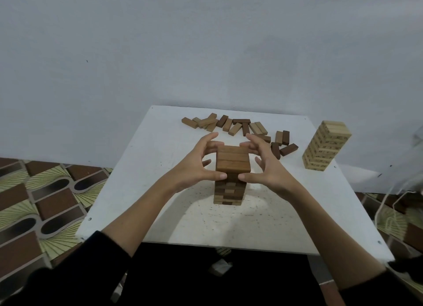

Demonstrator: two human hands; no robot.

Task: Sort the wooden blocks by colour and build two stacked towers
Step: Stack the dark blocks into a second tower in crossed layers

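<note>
Where the head view looks down past two dark sleeves:

- White table [146,168], square, set against a pale wall; patterned floor tiles [34,202] to the left.
- Brown tower [231,175], centre of the table, nearer than the loose pile; top layer of three mid-brown blocks laid side by side, lower layers alternating darker and lighter brown.
- Left hand [199,163], fingers curved and spread, cupped round the left side of the brown tower's top; thumb tip pressed against the near face just under the top layer, fingertips at the far upper edge.
- Right hand [267,166], mirrored on the right side; thumb tip against the near face beside the left thumb, fingers curled toward the far upper corner. Both clasped on the tower from either side.
- Loose blocks [235,127], scattered flat along the far edge of the table, light, mid and dark brown mixed, several overlapping; spread continues rightward behind the right hand.
- Pale tower [326,145], far right of the table, well apart from the hands, leaning in the wide-angle picture; dark printed marks on block sides, too small to read.
- No containers, no legible writing.
</note>
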